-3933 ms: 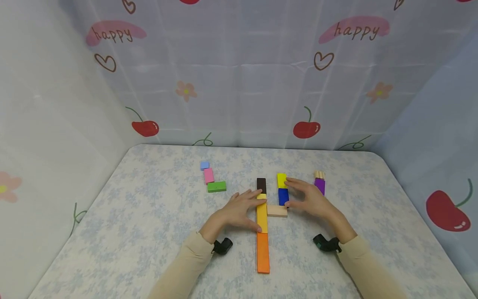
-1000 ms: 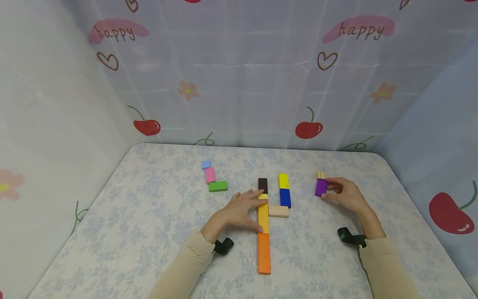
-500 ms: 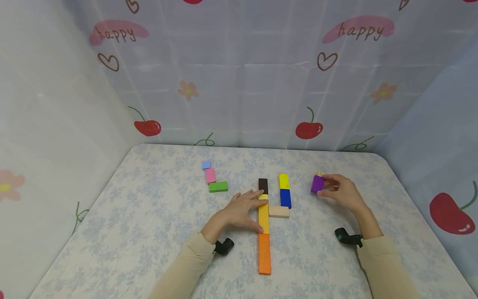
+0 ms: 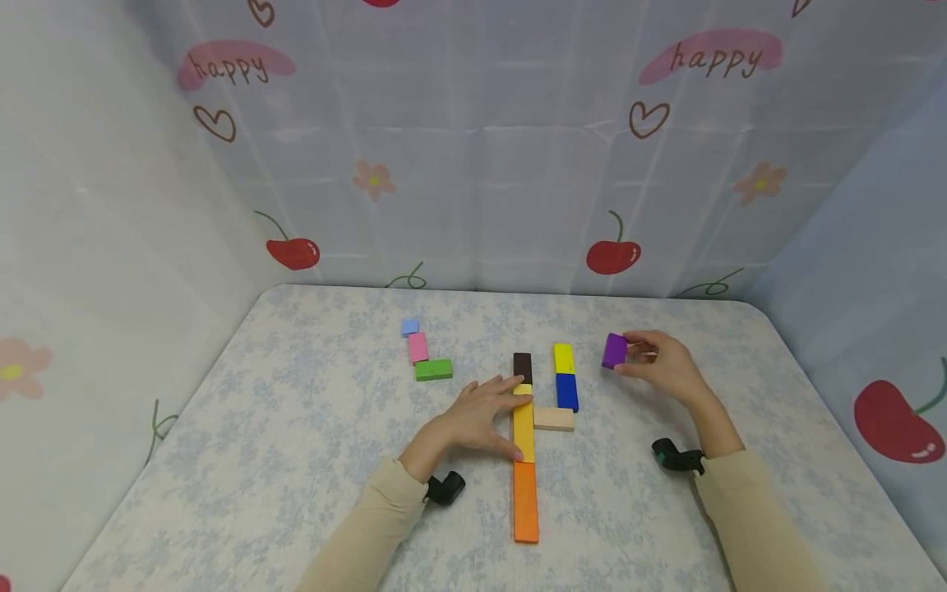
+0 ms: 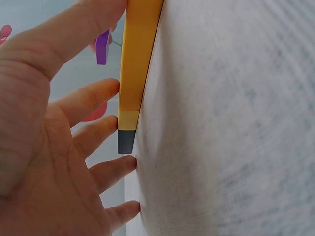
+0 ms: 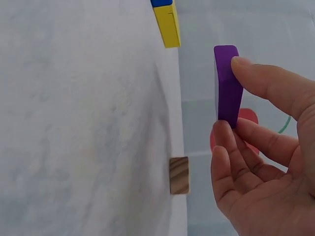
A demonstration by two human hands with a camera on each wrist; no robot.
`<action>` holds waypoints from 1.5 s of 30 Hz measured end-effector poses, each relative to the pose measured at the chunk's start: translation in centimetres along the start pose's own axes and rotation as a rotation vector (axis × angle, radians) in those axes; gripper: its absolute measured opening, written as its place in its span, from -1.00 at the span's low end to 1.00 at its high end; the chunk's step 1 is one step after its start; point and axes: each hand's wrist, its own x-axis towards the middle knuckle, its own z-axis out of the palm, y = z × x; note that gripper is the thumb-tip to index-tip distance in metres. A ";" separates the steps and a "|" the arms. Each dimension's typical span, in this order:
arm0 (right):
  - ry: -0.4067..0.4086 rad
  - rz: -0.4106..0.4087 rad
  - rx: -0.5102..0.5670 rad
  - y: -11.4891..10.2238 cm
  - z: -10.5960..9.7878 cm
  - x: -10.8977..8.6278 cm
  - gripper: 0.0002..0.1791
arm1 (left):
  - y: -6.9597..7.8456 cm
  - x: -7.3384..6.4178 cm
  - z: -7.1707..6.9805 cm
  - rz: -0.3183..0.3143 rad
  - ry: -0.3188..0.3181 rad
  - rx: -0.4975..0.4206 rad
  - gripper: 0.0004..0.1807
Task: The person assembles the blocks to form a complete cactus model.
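Observation:
My right hand pinches a purple block between thumb and fingertips; the right wrist view has the purple block lifted off the table. Fingers spread, my left hand rests against a yellow-orange plank. That plank lies in a line between a dark brown block and an orange plank. A pale wooden block stands out sideways from the line. Beyond it lie a blue block and a yellow block, end to end.
Farther left, a light blue block, a pink block and a green block touch in a chain. A wood-grained block remains on the table, hidden behind my right hand in the head view. Printed curtains surround the table.
My right hand has moved from near the blue and yellow blocks to the purple block, gripped it, raised it and carried it left. The left hand stays in place.

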 end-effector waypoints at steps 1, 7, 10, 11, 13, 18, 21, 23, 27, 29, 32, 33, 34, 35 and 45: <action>-0.001 -0.002 0.000 -0.2 0.0 0.2 -0.26 | 0.0 0.0 0.0 0.000 0.002 0.003 -0.02; -0.015 -0.026 0.010 -1.3 0.6 1.3 -0.31 | -0.1 0.1 0.0 0.000 -0.004 0.003 -0.03; -0.017 -0.048 0.013 -1.9 1.0 1.9 -0.31 | 0.0 0.1 -0.1 -0.003 -0.006 0.005 -0.03; -0.017 -0.061 0.015 -2.1 1.1 2.1 -0.31 | 0.0 0.1 -0.1 -0.005 -0.006 0.006 -0.03; -0.015 -0.083 0.017 -2.5 1.4 2.5 -0.32 | 0.0 0.1 0.0 -0.008 -0.005 0.008 -0.03; -0.017 -0.138 0.027 -3.7 2.1 3.6 -0.34 | 0.0 0.1 0.0 -0.009 -0.003 0.003 -0.04; -0.031 -0.141 0.029 -4.6 2.5 4.2 -0.33 | 0.0 0.2 0.0 -0.009 -0.002 0.001 -0.04; -0.044 -0.133 0.031 -5.1 2.8 4.6 -0.33 | -0.1 0.2 0.0 -0.009 -0.003 0.001 -0.04; -0.068 -0.121 0.026 -5.9 3.5 5.3 -0.32 | -0.1 0.2 0.0 -0.007 -0.002 0.000 -0.04; -0.078 -0.122 0.029 -6.2 3.8 5.6 -0.32 | 0.0 0.1 -0.1 -0.009 -0.005 -0.005 -0.04; -0.087 -0.130 0.032 -6.5 4.3 6.2 -0.31 | 0.0 0.1 -0.1 -0.011 -0.003 -0.008 -0.04; -0.092 -0.132 0.036 -6.6 4.4 6.3 -0.31 | 0.0 0.1 -0.1 -0.011 -0.004 -0.010 -0.04; -0.097 -0.135 0.040 -6.7 4.5 6.5 -0.31 | 0.0 0.1 -0.1 -0.012 -0.002 -0.009 -0.04; -0.101 -0.136 0.041 -6.8 4.6 6.6 -0.31 | 0.0 0.1 -0.1 -0.013 -0.002 -0.008 -0.04; -0.135 -0.149 0.041 -7.7 5.7 7.3 -0.31 | 0.0 0.2 0.1 -0.025 -0.008 -0.002 -0.05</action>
